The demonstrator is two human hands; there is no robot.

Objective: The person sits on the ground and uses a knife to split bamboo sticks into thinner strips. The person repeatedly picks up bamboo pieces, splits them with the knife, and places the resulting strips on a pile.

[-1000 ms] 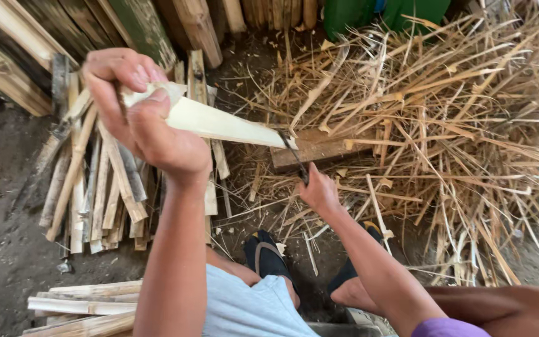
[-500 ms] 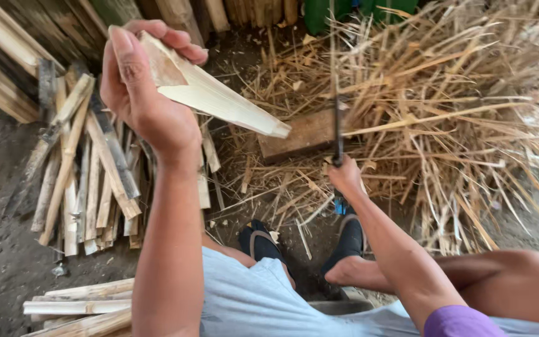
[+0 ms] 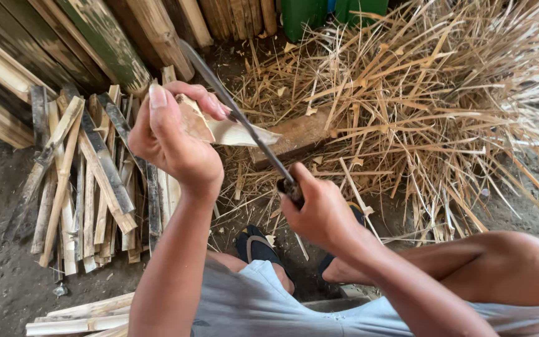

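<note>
The pale bamboo piece (image 3: 219, 128), pinched in the left hand (image 3: 173, 140), meets the long blade (image 3: 238, 115) clenched in the right hand (image 3: 319, 212) above the wooden block (image 3: 301, 134), split slats (image 3: 88, 181) piled left, shavings (image 3: 419, 106) heaped right, cut seemingly barely begun.

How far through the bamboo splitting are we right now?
Done: a stack of cut slats lies on the ground, with a heap of thin shavings beyond. In hand: the left hand grips a pale bamboo piece while the right hand sets a long blade against it. Left: whole poles lean uncut behind.
</note>
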